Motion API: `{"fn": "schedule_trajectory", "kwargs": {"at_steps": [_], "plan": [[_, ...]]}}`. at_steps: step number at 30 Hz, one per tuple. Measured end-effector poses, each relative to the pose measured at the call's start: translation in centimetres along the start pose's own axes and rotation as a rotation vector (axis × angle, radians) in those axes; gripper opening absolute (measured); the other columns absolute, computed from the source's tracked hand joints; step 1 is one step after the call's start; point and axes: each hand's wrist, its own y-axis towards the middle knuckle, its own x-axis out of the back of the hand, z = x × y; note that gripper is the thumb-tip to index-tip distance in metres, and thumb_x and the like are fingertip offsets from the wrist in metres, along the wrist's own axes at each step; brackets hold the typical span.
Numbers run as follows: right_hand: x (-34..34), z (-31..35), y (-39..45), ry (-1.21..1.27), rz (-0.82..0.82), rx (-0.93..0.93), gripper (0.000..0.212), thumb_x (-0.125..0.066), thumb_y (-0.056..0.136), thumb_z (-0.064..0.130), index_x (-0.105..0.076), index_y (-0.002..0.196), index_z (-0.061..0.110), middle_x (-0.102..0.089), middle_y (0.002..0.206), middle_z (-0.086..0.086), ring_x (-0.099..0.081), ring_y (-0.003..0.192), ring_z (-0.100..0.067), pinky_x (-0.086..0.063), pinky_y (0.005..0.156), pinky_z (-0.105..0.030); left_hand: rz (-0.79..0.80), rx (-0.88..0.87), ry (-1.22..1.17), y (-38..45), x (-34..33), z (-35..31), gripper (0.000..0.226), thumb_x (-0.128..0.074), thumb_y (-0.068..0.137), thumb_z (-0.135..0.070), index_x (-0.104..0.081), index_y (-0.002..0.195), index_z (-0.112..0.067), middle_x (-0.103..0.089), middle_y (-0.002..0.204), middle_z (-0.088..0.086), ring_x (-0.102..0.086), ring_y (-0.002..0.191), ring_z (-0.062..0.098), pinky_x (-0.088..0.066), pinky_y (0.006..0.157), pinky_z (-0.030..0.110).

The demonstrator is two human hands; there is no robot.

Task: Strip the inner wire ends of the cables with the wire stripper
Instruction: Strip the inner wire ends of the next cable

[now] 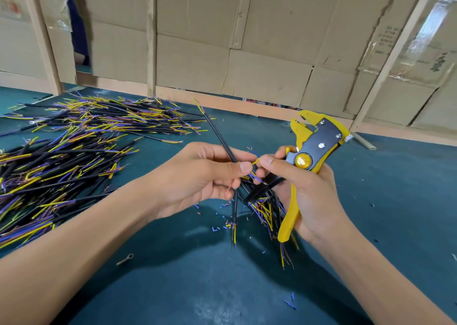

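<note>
The cable [223,140] is pinched in the left hand [205,174] above the mat [371,201]. The right hand [309,191] grips the stripper [311,149] while its fingertips [265,161] pinch a yellow wire. Risk: poor wire separation could let the stripper nick neighbouring cores.

1. The picture is bright, with soft, even light.
2. Soft dark shadows of the arms lie on the green table [395,201], low in the middle.
3. A pale shiny patch shows on the table near the bottom edge.
4. Clear tape [430,20] on the cardboard wall [247,40] shines white at the top right.
5. Straight wooden strips lean and bend near the sides, as a wide lens does.
6. The middle looks sharp; the far left edge looks a bit smeared.
</note>
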Motion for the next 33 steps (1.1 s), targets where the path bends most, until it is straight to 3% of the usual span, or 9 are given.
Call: {"fn": "schedule_trajectory", "kwargs": {"at_steps": [7, 11, 16, 20, 22, 25, 27, 30, 33], "plan": [[0.2, 0.2, 0.1, -0.035, -0.029, 0.009, 0.024, -0.068, 0.084, -0.012, -0.06, 0.076, 0.009, -0.063, 0.071, -0.018, -0.063, 0.06, -0.027, -0.057, 0.063, -0.036, 0.022, 0.062, 0.078, -0.1, 0.2, 0.1, 0.038, -0.079, 0.075, -0.017, -0.073, 0.109, 0.0, -0.068, 0.089, 0.011, -0.064, 0.067, 0.015, -0.054, 0.062, 0.026], [0.3, 0.0, 0.2, -0.062, -0.044, 0.015, 0.022, -0.071, 0.084, -0.008, -0.062, 0.075, 0.01, -0.063, 0.075, -0.019, -0.063, 0.061, -0.028, -0.057, 0.062, -0.036, 0.016, 0.046, 0.047, -0.3, 0.0, 0.0, 0.024, -0.08, 0.074, -0.018, -0.077, 0.097, -0.009, -0.069, 0.087, 0.007, -0.064, 0.067, 0.015, -0.054, 0.062, 0.027], [0.2, -0.2, 0.1, -0.121, 0.018, -0.041, 0.03, -0.073, 0.09, 0.029, -0.068, 0.066, 0.011, -0.065, 0.071, -0.018, -0.066, 0.063, -0.034, -0.057, 0.064, -0.042, -0.098, -0.058, -0.071, -0.2, 0.1, -0.4, 0.013, -0.076, 0.075, -0.021, -0.079, 0.087, -0.019, -0.07, 0.082, 0.003, -0.069, 0.072, 0.016, -0.058, 0.065, 0.028], [-0.2, -0.1, -0.4, -0.097, 0.162, -0.213, 0.052, -0.065, 0.085, 0.06, -0.061, 0.083, 0.009, -0.063, 0.071, -0.025, -0.071, 0.077, -0.052, -0.059, 0.071, -0.06, -0.182, -0.198, -0.265, 0.0, 0.0, -0.8, 0.013, -0.07, 0.081, -0.018, -0.075, 0.093, -0.016, -0.07, 0.083, 0.001, -0.074, 0.084, 0.023, -0.06, 0.071, 0.033], [-0.4, 0.2, -0.6, -0.102, 0.227, -0.329, 0.056, -0.065, 0.084, 0.067, -0.057, 0.085, 0.011, -0.06, 0.07, -0.024, -0.069, 0.071, -0.052, -0.057, 0.068, -0.062, -0.207, -0.256, -0.326, 0.1, -0.1, -1.0, 0.012, -0.069, 0.083, -0.02, -0.074, 0.094, -0.016, -0.07, 0.081, 0.0, -0.074, 0.086, 0.022, -0.06, 0.073, 0.033], [-0.8, 0.9, -1.0, -0.061, 0.279, -0.484, 0.034, -0.065, 0.092, 0.042, -0.052, 0.079, 0.013, -0.059, 0.07, -0.022, -0.065, 0.061, -0.044, -0.056, 0.064, -0.061, -0.241, -0.305, -0.364, 0.2, -0.2, -1.1, 0.014, -0.068, 0.085, -0.02, -0.072, 0.097, -0.013, -0.068, 0.08, -0.001, -0.072, 0.08, 0.017, -0.059, 0.073, 0.032], [-1.0, 1.5, -1.2, -0.005, 0.271, -0.577, 0.012, -0.059, 0.08, 0.019, -0.051, 0.077, 0.012, -0.062, 0.074, -0.02, -0.065, 0.061, -0.043, -0.056, 0.066, -0.063, -0.298, -0.328, -0.339, 0.2, -0.2, -1.0, 0.017, -0.068, 0.088, -0.019, -0.071, 0.103, -0.011, -0.066, 0.078, -0.001, -0.069, 0.073, 0.015, -0.057, 0.07, 0.029], [-0.8, 1.8, -1.1, 0.061, 0.209, -0.676, 0.018, -0.054, 0.064, 0.012, -0.052, 0.082, 0.009, -0.068, 0.082, -0.021, -0.066, 0.064, -0.044, -0.057, 0.069, -0.063, -0.43, -0.372, -0.213, 0.3, 0.2, -0.9, 0.025, -0.068, 0.09, -0.019, -0.069, 0.112, -0.007, -0.064, 0.08, -0.001, -0.062, 0.067, 0.012, -0.049, 0.059, 0.026], [-0.6, 1.2, -0.9, 0.055, 0.147, -0.68, 0.007, -0.059, 0.083, 0.005, -0.054, 0.087, 0.008, -0.073, 0.093, -0.022, -0.07, 0.067, -0.04, -0.058, 0.071, -0.065, -0.509, -0.378, -0.121, 0.2, 0.8, -0.6, 0.026, -0.072, 0.084, -0.025, -0.072, 0.106, -0.013, -0.064, 0.082, -0.001, -0.06, 0.066, 0.01, -0.042, 0.059, 0.025]]}}
